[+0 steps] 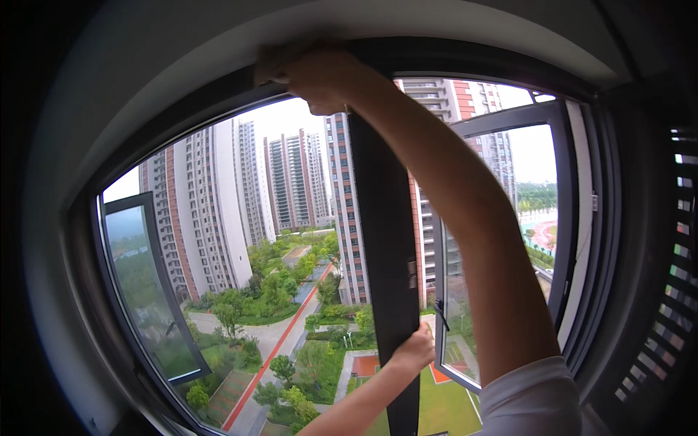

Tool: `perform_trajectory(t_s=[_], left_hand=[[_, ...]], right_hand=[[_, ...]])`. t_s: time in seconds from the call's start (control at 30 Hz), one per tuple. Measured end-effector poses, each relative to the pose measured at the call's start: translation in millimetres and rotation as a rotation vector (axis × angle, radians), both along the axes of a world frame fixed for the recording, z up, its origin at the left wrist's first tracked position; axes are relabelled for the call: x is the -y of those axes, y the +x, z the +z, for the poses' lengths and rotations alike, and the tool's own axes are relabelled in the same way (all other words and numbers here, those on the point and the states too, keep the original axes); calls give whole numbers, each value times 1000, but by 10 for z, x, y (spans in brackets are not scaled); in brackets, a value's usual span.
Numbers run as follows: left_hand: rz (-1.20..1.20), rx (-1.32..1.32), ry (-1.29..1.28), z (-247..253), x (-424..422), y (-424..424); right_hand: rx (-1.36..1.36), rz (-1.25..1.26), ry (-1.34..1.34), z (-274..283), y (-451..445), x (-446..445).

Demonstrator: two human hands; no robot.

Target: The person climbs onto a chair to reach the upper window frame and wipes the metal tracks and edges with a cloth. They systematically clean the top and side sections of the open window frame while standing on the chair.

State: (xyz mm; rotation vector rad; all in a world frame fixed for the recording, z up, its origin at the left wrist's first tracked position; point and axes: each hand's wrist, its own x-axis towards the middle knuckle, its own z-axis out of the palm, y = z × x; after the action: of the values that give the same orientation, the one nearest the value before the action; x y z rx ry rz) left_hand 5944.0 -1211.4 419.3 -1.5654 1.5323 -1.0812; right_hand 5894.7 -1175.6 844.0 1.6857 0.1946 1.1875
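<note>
My left hand [417, 347] grips the dark upright mullion [384, 229] between the two window openings, low down, with its fingers around the right edge. My right arm reaches up across the view, its short light sleeve [531, 400] at the lower right. High on the dark top rail of the window frame [218, 103], left of the mullion's head, my right hand [327, 76] presses a dim brownish cloth [270, 64] against the rail. Blur and shadow hide the cloth's outline and most of those fingers.
An outward-opened sash [155, 289] stands at the left, and another opened sash [561, 180] with a dark handle [441, 315] at the right. Slatted dark louvres [662, 305] flank the far right. Outside, far below, lie trees and a path [278, 349] between tower blocks [202, 207].
</note>
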Motion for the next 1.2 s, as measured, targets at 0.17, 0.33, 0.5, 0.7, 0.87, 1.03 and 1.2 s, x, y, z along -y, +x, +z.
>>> perform_trajectory(t_s=[0.17, 0.33, 0.5, 0.7, 0.87, 1.03, 1.2], left_hand=[[48, -55, 94, 187, -82, -167], [96, -51, 145, 259, -141, -264], [159, -84, 237, 415, -71, -414], [193, -118, 246, 460, -50, -476], [148, -118, 243, 485, -42, -482], [137, -131, 228, 476, 14, -483], [104, -100, 179, 433, -55, -456]], right_hand=[[194, 346, 152, -51, -329, 1355], [217, 397, 403, -153, -758, 2374], [409, 313, 317, -195, -1168, 3606], [657, 164, 255, -331, -1796, 4747], [1088, -224, 158, -142, -1893, 5069], [812, -660, 540, 248, -1809, 5290], [748, -642, 641, 438, -2181, 5113]])
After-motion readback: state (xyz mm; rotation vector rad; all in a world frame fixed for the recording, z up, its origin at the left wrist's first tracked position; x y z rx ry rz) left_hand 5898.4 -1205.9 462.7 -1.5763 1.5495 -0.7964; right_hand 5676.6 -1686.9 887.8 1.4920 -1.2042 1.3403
